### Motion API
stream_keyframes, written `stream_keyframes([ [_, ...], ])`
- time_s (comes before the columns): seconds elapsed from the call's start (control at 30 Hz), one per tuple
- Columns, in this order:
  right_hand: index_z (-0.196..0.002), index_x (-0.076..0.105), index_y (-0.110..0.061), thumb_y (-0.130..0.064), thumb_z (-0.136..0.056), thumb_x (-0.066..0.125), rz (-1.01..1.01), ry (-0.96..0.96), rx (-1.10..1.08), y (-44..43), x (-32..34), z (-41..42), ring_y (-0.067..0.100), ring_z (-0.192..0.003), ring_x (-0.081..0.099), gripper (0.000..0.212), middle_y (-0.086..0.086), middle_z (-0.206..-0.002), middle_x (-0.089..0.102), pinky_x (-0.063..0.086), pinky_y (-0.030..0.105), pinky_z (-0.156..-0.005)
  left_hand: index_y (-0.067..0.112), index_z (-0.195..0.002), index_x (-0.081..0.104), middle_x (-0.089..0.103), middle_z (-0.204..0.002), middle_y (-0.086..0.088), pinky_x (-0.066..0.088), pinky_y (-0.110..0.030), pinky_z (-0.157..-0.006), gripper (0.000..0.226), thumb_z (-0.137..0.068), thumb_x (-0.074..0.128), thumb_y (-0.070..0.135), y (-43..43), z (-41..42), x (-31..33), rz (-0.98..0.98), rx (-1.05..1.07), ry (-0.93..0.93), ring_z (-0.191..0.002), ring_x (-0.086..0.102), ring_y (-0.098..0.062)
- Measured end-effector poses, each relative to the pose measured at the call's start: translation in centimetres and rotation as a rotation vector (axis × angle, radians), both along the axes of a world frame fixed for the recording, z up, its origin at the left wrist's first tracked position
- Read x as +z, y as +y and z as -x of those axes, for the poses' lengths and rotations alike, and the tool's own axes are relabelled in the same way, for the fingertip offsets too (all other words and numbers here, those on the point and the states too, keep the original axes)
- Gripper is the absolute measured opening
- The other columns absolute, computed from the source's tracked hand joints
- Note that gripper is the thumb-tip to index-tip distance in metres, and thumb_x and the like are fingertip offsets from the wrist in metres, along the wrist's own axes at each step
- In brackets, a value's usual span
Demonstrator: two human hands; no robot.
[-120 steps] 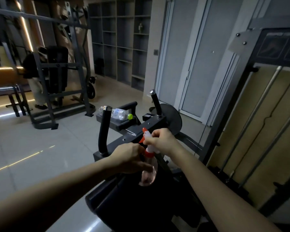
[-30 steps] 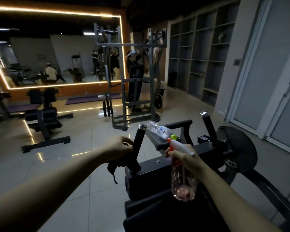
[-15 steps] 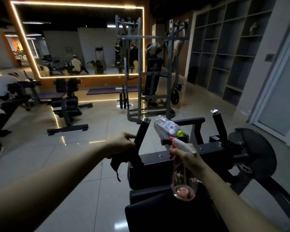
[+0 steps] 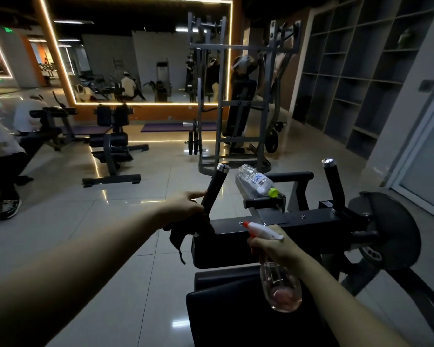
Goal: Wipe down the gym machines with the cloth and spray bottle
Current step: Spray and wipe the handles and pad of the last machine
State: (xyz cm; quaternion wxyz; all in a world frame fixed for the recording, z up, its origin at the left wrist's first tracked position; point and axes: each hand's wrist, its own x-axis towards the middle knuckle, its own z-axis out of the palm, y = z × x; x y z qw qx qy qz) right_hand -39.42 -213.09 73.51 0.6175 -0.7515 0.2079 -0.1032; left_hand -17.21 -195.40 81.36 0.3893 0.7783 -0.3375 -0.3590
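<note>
Left grip: closed round the cloth and pressed to the lower part of the left handle, one finger extended to the post; judged set so for rubbing the black sleeve.
Cloth: dark, bunched in the palm, loose tail hanging below, clear of the floor.
Spray bottle: upright in front of the crossbar, nozzle aimed left toward the handle under wipe; clear body, a little pinkish liquid at the bottom (nearly spent, by the look).
Right grip: closed round the bottle's neck under the white trigger head; finger on trigger not discernible; judged held ready for a further burst.
Persons: far left, at benches, well apart from the work; no obstruction.
Water bottle: lying on its side on the small ledge between the two handles; in the way of wiping that ledge, to be lifted off first.
Right handle: upright, untouched, probably next in line.
Round guard: at the crossbar's right end; surface condition unreadable in the dim light.
</note>
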Motion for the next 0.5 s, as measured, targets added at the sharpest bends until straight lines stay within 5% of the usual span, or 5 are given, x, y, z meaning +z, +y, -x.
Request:
stream_keyframes([
  [0.1,-0.095,0.071,0.0,-0.012,-0.085,0.075,0.015,0.014,0.044,0.1,0.1,0.3,0.023,-0.081,0.066,0.016,0.026,-0.096,0.069,0.05,0.026,-0.066,0.033,-0.156,0.034,0.064,-0.116,-0.015,0.06,-0.028,-0.068,0.067,-0.098,0.06,0.009,0.3,0.2,0.1,-0.01,-0.02,-0.019,-0.088,0.072,-0.024],
  [0.27,-0.106,0.07,-0.012,-0.037,-0.076,0.071,-0.012,-0.068,0.024,-0.4,4.1,-0.1,0.018,-0.09,0.066,0.039,0.011,-0.1,0.074,0.047,0.029,-0.08,0.031,-0.156,0.032,0.065,-0.091,-0.004,0.05,-0.016,-0.055,0.067,-0.099,0.057,0.006,0.8,0.1,0.7,-0.017,-0.074,-0.116,-0.057,0.063,-0.005],
  [0.5,-0.131,0.057,-0.023,-0.022,-0.078,0.077,-0.081,-0.04,0.085,-5.1,12.0,-2.7,0.03,-0.093,0.061,0.056,0.024,-0.112,0.067,0.05,0.043,-0.078,0.023,-0.155,0.035,0.062,-0.083,-0.001,0.052,-0.017,-0.054,0.065,-0.097,0.062,0.009,-0.9,-2.7,2.9,0.092,-0.112,-0.213,-0.053,0.064,-0.001],
])
